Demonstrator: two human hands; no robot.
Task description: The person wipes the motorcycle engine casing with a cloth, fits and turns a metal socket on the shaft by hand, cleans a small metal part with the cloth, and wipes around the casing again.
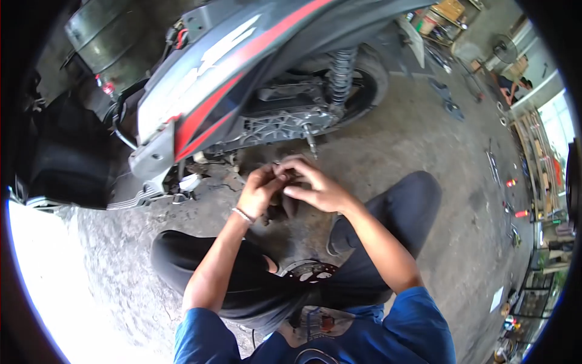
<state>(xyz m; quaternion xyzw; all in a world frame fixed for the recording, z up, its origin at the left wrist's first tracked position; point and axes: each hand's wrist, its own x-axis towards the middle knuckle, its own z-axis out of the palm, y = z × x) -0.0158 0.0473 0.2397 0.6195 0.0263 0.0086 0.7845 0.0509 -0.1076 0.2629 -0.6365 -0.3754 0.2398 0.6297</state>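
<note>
My left hand, with a beaded bracelet at the wrist, is closed, its fingertips pinched together in front of the scooter. Against it, my right hand bends its fingers inward, thumb held a little apart. Whatever small thing sits between the fingertips is too hidden and blurred to name. Dark brownish shapes lie just below the hands; I cannot tell their kind. A metal brake disc lies between my crossed legs. Beyond my hands, a metal shaft sticks out from the scooter's engine side.
The scooter's rear wheel and shock spring stand ahead. A black panel is at the left, a metal drum behind it. Tools lie on the concrete at right, near a wooden pallet. Another person is far right.
</note>
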